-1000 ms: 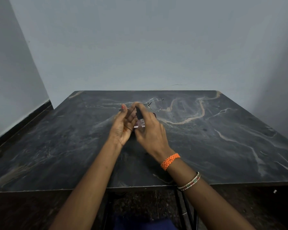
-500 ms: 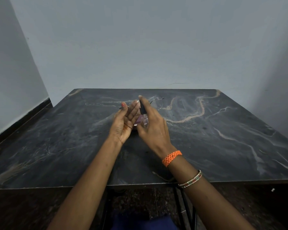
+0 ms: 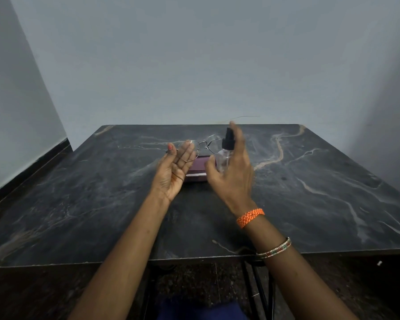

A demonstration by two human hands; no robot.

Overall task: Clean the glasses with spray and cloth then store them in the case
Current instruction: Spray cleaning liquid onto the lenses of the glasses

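Observation:
Thin metal-framed glasses [image 3: 203,144] are held up above the table by my left hand [image 3: 173,173], palm toward me, fingers behind the left lens. My right hand [image 3: 233,172] grips a small clear spray bottle [image 3: 224,158] with a black pump top, forefinger raised over the nozzle, just right of the glasses. A dark purple glasses case [image 3: 198,168] lies on the table beneath and between both hands, partly hidden by them. I see no cloth.
The dark marbled table [image 3: 310,192] stands in a corner with grey walls behind and on both sides. Its front edge runs under my forearms. Black metal table legs [image 3: 254,289] show below the edge.
My hands have drawn apart: the right hand moved right and up with the spray bottle, uncovering the purple case. The glasses stayed in my left hand.

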